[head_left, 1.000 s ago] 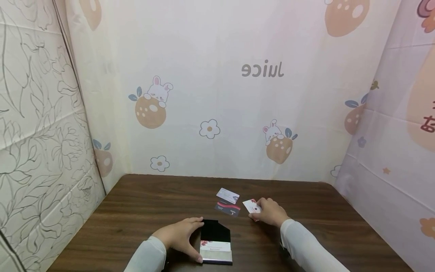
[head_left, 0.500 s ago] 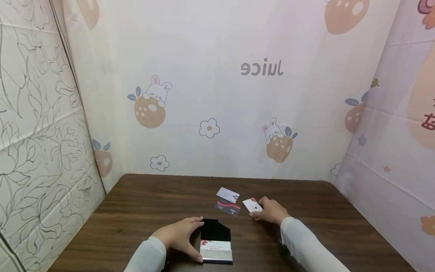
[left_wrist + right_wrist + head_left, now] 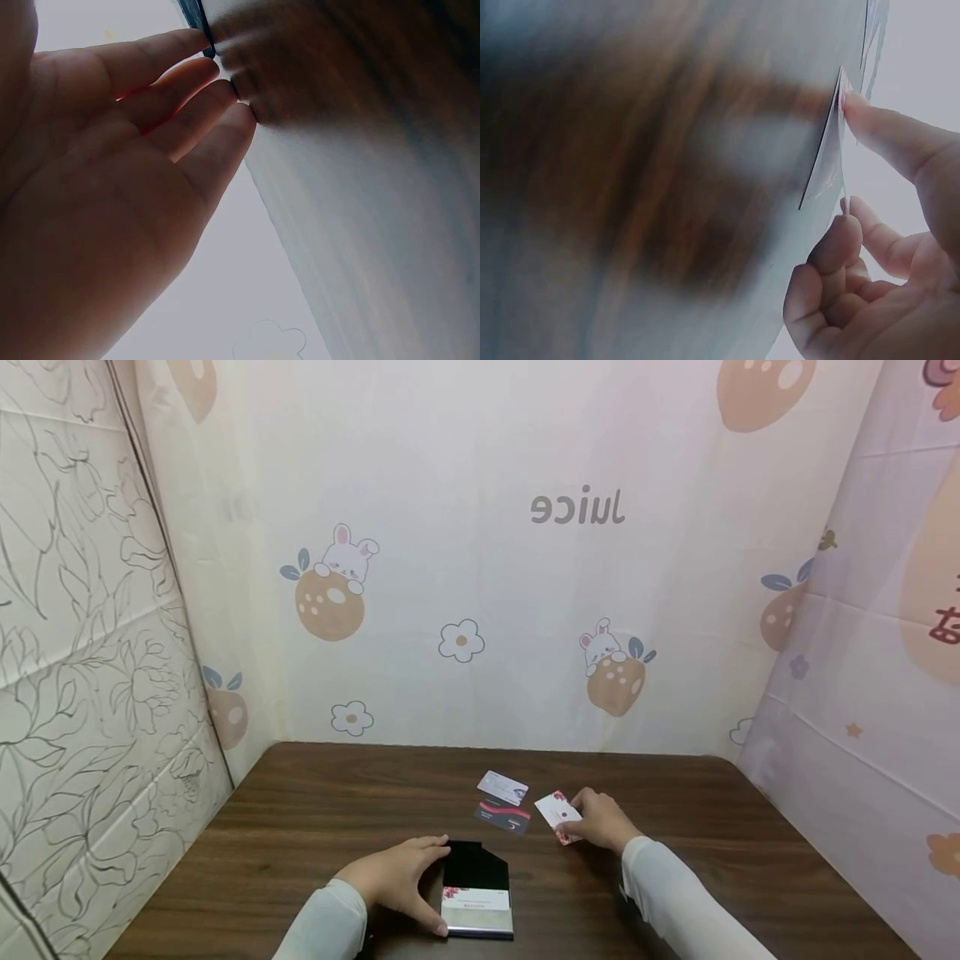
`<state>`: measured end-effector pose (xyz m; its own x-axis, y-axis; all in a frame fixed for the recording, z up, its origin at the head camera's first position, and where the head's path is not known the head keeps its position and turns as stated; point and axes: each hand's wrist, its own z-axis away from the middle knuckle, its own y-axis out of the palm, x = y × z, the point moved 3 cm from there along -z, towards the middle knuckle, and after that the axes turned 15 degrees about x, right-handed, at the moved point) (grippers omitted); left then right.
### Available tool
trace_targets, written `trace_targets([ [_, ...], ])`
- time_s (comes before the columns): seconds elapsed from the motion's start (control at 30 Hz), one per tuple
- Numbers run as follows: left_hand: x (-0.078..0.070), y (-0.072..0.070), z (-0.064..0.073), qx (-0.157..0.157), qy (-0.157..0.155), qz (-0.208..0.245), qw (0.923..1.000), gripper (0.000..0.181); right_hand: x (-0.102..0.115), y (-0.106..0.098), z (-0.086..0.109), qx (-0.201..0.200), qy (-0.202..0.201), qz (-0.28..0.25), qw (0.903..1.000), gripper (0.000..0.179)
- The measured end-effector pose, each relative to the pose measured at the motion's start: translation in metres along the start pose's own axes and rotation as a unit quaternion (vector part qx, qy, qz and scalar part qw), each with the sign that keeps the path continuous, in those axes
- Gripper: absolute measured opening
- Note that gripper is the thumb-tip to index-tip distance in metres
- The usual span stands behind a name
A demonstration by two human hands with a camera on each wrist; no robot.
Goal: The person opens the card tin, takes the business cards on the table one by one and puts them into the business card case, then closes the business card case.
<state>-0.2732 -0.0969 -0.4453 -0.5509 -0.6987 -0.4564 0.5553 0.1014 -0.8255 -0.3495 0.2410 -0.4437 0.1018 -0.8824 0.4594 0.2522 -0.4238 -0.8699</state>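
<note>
Okay so I'm standing here and it's a tiny booth walled in with hung sheets — home or studio, I can't tell. The back sheet (image 3: 517,577) is pale, with bunnies (image 3: 347,564) hugging spotted fruit (image 3: 330,607), a few outlined flowers (image 3: 461,641) and "Juice" (image 3: 577,507) reading back to front. The left sheet (image 3: 97,585) is all line-drawn blossoms and leaves. The right one (image 3: 855,785) has more cutesy print, and you can see fold creases on both sides. They close in around one wood-grain table (image 3: 300,827) — rounded far corners, back edge right up by the sheet.
</note>
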Motion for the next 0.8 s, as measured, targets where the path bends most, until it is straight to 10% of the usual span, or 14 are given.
trace_targets([
  [0.8, 0.0003, 0.0007, -0.0005, 0.001, -0.007, 0.002, 1.0, 0.102, -0.0055, -0.0021, 0.0025, -0.006, -0.002, -0.05, 0.9987, 0.041],
])
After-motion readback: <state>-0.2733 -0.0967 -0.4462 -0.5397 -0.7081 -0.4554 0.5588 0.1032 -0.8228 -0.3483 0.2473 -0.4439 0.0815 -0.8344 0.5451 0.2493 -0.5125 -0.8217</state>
